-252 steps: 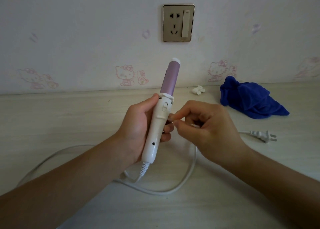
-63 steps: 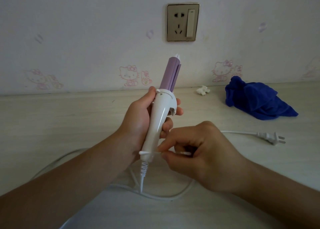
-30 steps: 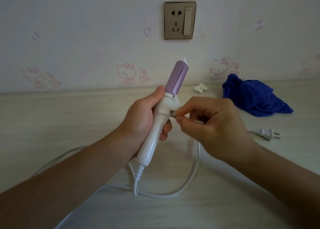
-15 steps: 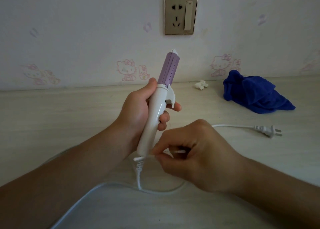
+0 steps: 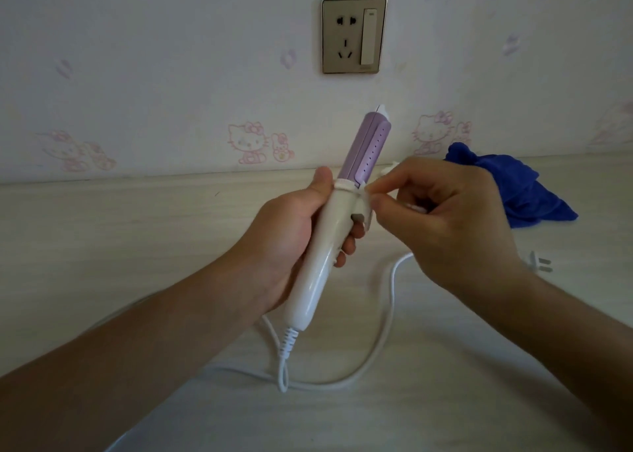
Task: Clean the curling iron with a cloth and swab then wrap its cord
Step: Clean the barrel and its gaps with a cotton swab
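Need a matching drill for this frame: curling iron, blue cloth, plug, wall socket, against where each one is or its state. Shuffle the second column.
Things
1. curling iron
2. blue cloth
3. plug
4. wall socket

Place or state
A. set in the wall, nothing plugged in
B. gripped by the left hand, barrel pointing up
C. bunched in a heap on the table
D. lying flat, prongs bare

Pairs: 1-B, 2-C, 3-D, 4-A
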Tool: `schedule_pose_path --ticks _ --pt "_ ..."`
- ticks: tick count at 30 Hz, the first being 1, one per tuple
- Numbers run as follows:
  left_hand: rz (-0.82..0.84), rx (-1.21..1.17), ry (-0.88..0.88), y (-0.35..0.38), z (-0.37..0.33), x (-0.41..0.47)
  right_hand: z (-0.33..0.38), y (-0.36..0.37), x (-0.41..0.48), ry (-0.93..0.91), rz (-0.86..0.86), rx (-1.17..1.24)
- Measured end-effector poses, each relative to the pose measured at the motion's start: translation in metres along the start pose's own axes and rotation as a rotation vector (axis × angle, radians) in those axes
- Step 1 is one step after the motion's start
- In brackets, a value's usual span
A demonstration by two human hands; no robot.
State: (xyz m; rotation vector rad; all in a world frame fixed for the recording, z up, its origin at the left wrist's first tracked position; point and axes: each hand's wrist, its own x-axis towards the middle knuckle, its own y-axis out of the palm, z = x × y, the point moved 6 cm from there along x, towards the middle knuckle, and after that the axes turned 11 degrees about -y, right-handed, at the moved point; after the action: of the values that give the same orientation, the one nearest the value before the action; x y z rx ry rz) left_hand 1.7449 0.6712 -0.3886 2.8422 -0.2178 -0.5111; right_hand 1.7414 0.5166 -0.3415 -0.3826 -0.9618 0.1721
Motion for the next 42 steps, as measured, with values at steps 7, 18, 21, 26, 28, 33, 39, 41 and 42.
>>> schedule_pose_path --ticks 7,18,21,26,28,33,39,41,42 --pt "-0.106 -0.014 -0.016 -0.006 -0.001 -0.005 0.0 0.005 -0.003 0.033 0.069 0.0" --pt "-0.187 0.227 0.144 -0.011 -0.018 -0.007 -0.004 -0.002 0.0 0.063 0.045 -0.019" --pt "-0.185 0.22 0.15 -0.011 -0.018 -0.008 -0.004 -0.001 -0.001 0.057 0.026 -0.009" --pt "-0.084 0.077 0.089 -0.007 -0.01 -0.006 0.009 0.014 -0.007 -0.007 0.084 0.092" --pt "-0.071 0.012 0.051 -0.008 -0.007 -0.005 0.007 0.017 -0.01 0.005 0.071 0.09" --pt "-0.018 -0.122 -0.059 -0.008 0.002 -0.004 0.008 0.029 -0.018 0.02 0.124 0.192" --pt "0.08 -0.122 -0.022 -0.004 0.001 -0.003 0.001 0.024 -0.016 0.07 0.096 0.208" --pt "0.094 -0.099 0.006 -0.004 -0.002 -0.002 0.005 0.027 -0.016 0.048 0.127 0.216" --pt "0.117 -0.093 0.013 -0.002 -0.003 -0.001 0.003 0.025 -0.015 0.052 0.119 0.196"
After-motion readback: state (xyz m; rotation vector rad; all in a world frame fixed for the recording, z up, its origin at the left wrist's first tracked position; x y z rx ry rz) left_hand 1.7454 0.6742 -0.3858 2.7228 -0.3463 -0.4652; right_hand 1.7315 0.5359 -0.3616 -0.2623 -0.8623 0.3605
